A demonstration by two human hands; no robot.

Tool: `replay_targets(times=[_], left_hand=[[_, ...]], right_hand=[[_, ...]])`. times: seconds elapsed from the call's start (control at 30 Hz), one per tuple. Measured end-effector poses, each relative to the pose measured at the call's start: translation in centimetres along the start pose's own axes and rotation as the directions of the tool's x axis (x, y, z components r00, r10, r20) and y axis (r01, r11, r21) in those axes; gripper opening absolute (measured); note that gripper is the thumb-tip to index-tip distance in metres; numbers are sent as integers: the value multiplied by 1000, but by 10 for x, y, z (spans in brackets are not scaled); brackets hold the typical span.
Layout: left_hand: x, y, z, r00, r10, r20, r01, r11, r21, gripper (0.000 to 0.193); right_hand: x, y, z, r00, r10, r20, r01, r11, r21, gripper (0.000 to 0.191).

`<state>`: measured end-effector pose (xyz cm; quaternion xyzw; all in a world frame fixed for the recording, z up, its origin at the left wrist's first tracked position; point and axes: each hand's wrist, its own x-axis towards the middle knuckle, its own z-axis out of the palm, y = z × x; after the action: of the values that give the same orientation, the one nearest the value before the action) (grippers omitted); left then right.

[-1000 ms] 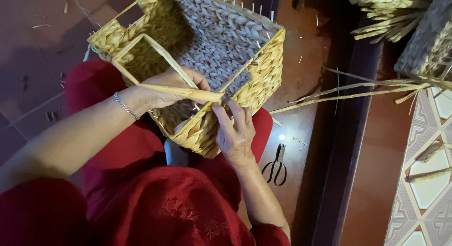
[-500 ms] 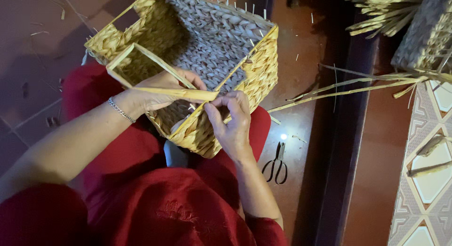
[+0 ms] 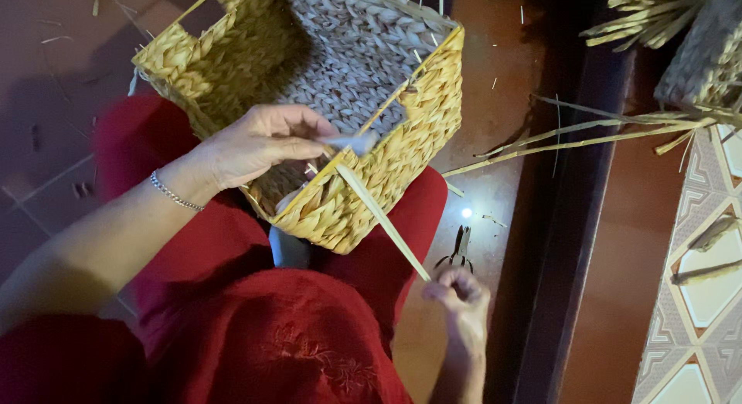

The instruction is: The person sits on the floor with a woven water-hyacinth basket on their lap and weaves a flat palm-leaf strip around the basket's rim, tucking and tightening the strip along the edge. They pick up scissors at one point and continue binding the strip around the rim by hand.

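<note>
Red-brown floor (image 3: 518, 71); one woven basket (image 3: 332, 102), one strand (image 3: 382, 218), two hands.

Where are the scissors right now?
Head view, right of centre: the scissors lie on the red-brown floor, just above the right hand and right of the woven basket on the lap.

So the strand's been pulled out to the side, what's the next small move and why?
Probably keep drawing the strand taut with the right hand until it seats on the basket rim. It runs from the near corner down to that hand, while the left hand pins the weave at the rim, so nothing should slip.
</note>
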<state>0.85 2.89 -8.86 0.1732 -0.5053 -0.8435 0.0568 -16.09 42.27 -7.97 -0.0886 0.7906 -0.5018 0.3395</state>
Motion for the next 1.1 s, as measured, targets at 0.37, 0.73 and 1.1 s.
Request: replay_targets(times=[0.37, 0.73, 1.1], left_hand=[[-13, 14, 32, 977, 161, -137, -63, 842, 536, 30], [0, 18, 49, 936, 308, -172, -130, 754, 643, 22], [-35, -5, 69, 807, 589, 36, -234, 263, 936, 24]], right_hand=[[-1, 2, 0, 980, -121, 156, 195, 699, -688, 33], [49, -91, 124, 811, -486, 326, 564, 796, -219, 21], [23, -99, 123, 538, -759, 366, 811, 348, -470, 26]])
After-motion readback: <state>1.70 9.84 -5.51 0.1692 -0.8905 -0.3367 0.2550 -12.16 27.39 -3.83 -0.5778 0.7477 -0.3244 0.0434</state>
